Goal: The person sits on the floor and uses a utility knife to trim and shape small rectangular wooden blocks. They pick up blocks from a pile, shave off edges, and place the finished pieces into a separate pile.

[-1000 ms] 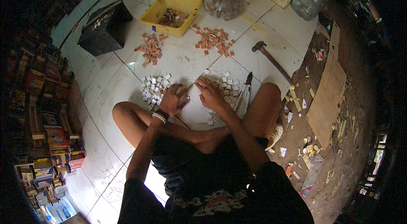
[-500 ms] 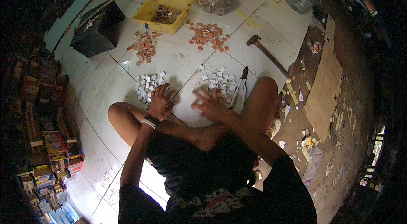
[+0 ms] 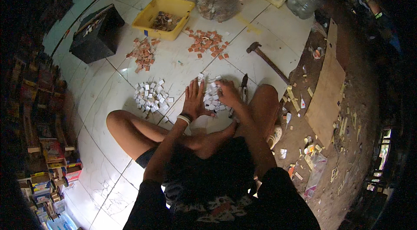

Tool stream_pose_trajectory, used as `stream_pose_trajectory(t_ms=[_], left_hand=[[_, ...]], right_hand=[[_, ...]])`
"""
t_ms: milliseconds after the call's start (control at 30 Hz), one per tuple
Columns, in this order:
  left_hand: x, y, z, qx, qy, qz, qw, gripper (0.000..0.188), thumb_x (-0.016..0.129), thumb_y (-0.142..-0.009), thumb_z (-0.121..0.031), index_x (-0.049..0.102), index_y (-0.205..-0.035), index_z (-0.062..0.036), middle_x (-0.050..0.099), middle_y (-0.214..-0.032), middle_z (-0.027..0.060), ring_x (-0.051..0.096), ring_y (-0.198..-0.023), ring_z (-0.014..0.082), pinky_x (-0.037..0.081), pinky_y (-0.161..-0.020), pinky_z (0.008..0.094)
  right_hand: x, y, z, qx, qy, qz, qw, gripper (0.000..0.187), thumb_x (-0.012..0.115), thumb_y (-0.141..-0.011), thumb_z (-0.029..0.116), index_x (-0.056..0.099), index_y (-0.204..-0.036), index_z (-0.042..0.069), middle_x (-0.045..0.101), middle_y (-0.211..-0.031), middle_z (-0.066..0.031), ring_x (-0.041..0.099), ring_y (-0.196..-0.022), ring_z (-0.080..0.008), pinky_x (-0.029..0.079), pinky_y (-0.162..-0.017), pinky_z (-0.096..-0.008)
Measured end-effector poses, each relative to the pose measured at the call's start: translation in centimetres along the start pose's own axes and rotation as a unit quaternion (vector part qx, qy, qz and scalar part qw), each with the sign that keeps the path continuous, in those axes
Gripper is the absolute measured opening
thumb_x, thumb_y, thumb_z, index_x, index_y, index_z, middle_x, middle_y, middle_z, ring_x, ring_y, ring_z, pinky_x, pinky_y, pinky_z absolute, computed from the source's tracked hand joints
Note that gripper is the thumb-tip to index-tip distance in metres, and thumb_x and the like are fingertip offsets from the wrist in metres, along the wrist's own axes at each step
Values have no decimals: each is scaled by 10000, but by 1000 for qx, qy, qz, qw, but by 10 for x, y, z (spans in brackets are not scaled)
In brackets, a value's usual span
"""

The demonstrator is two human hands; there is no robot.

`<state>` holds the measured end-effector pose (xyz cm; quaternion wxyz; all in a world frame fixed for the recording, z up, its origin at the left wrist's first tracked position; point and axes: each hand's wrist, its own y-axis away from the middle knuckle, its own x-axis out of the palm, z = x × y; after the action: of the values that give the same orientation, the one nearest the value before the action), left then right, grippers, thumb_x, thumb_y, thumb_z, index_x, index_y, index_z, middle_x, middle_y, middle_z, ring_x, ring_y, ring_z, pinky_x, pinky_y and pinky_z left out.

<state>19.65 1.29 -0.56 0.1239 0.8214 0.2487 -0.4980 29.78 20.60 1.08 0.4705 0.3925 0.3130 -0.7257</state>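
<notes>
My left hand [image 3: 195,99] lies flat with its fingers stretched out, along the left edge of a pile of small white square pieces [image 3: 210,98]. On the pile's right side is my right hand [image 3: 229,94], its fingers bent loosely toward the pieces; nothing shows gripped in it. A second pile of white squares [image 3: 152,96] sits to the left, apart from both hands. Pliers with dark tips [image 3: 244,87] lie just right of my right hand, partly hidden by the forearm.
Farther off lie two piles of orange-brown squares, one left [image 3: 143,54] and one right [image 3: 206,44]. Behind them stand a yellow basin [image 3: 163,33] holding small pieces and a black box [image 3: 96,34]. A hammer [image 3: 269,61] rests at right, near a cardboard sheet [image 3: 325,95].
My left hand has moved right, from the left white pile to the right one. My right hand has shifted right and forward to that pile's right side. The right pile looks more gathered.
</notes>
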Motion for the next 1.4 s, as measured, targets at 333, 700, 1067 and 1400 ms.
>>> stream_pose_trajectory(t_ms=[333, 700, 1067, 1400], left_hand=[[-9, -23, 11, 36, 55, -10, 998, 1492, 986, -468, -574, 190, -1681, -227, 198, -1707, 250, 170, -1595, 413, 125, -1276, 620], [-34, 11, 35, 31, 22, -95, 995, 1467, 891, -476, -755, 222, -1679, -250, 140, -1734, 213, 112, -1603, 427, 86, -1253, 678], [-136, 87, 234, -220, -235, 144, 936, 1461, 906, -610, -645, -14, -1692, -300, -69, -1751, 203, -62, -1589, 501, 172, -1199, 757], [-122, 85, 242, -179, -22, 84, 980, 1364, 946, -642, -322, 65, -1682, -267, 90, -1748, 185, 117, -1600, 438, 277, -1229, 656]], right_hand=[[5, -16, -18, 45, -123, -208, 969, 506, 641, -771, -82, 624, -1264, 33, 666, -1170, -236, 655, -1081, -414, 524, -940, -502], [-7, -11, 0, 4, -93, -156, 983, 559, 720, -871, 108, 545, -1400, 60, 617, -1328, -227, 579, -1247, -428, 450, -1078, -512], [74, 26, 162, -210, 15, 138, 968, 1083, 766, -853, 589, 224, -1673, 134, 95, -1702, -314, 77, -1568, -539, 114, -1248, -662], [134, -47, 211, -210, -124, 34, 969, 1019, 881, -816, 389, 307, -1612, 116, 303, -1618, -286, 310, -1493, -503, 293, -1220, -577]])
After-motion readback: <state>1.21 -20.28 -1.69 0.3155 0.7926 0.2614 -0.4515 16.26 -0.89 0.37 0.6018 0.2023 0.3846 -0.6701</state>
